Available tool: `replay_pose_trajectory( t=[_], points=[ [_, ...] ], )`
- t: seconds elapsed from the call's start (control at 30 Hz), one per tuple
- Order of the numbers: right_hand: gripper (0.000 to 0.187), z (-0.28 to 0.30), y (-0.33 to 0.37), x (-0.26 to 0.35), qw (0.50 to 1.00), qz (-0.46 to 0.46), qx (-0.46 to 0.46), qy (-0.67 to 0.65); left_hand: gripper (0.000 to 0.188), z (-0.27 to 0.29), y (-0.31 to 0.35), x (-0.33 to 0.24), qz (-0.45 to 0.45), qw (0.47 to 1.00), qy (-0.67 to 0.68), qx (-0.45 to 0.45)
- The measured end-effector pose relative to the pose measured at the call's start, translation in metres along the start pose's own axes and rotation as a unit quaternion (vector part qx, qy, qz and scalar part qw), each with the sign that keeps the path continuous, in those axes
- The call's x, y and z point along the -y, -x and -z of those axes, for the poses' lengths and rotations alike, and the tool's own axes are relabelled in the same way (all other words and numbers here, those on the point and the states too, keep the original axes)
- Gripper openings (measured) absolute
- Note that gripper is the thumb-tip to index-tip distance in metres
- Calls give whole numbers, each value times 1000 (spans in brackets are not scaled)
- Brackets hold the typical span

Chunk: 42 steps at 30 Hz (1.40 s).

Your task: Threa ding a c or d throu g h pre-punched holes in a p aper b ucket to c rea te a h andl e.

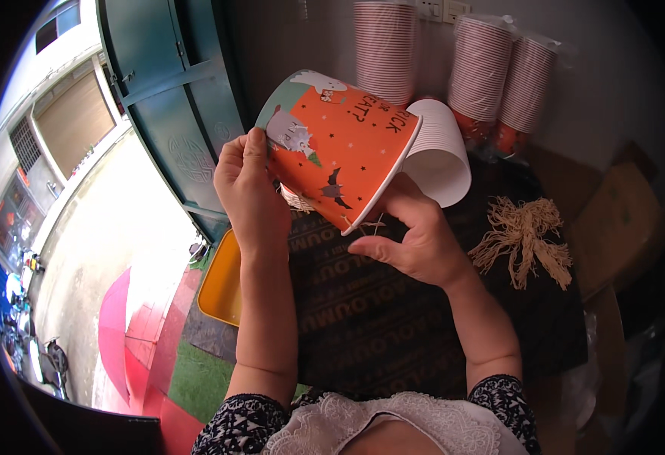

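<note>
A tapered orange paper bucket (347, 144) with a green band, ghost and bat pictures is held tilted above the table, its white-rimmed mouth toward the lower right. My left hand (253, 178) grips it near the narrow base, thumb on the printed side. At the mouth is my right hand (419, 231), with its fingers reaching inside the rim and hidden there, and the thumb stretched out below. A short pale string (374, 226) shows by the rim. Just behind lies a stack of paper buckets (444, 152) on its side, open end toward me.
Plastic-wrapped bucket stacks (385, 57) stand by the wall. A bundle of beige strings (526, 235) lies right on the dark printed table cover (423, 334). A yellow tray (218, 284) sits left, near a green metal door (173, 114). Cardboard (620, 220) leans at right.
</note>
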State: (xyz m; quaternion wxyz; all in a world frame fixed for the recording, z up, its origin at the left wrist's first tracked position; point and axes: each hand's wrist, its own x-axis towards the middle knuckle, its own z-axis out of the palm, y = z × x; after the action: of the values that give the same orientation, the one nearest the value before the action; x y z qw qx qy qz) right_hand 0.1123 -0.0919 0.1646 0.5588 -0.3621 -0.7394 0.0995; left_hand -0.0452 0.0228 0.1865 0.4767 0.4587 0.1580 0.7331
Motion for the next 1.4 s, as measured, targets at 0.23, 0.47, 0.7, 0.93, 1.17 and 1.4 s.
replay_pose_trajectory(
  t=[0.23,0.47,0.7,0.93,1.17,1.4],
  points=[
    [16,-14,-2,-2,961,136,-113,212,20,-5,2,3,-16,1000,-6,-20],
    [24,-22,1,0,878,263,-95,388,19,2,4,-9,-45,997,-54,-33],
    [17,1,5,21,927,257,-101,255,18,28,-9,-40,-143,978,-133,-72],
    [14,32,9,38,915,272,-140,262,20,63,-62,-84,-283,900,-317,-96],
    [6,49,16,56,911,268,-175,260,22,102,-145,-42,-302,821,-481,-50],
    [5,53,17,60,913,233,-176,286,23,114,-191,31,-237,858,-455,-37]
  ],
)
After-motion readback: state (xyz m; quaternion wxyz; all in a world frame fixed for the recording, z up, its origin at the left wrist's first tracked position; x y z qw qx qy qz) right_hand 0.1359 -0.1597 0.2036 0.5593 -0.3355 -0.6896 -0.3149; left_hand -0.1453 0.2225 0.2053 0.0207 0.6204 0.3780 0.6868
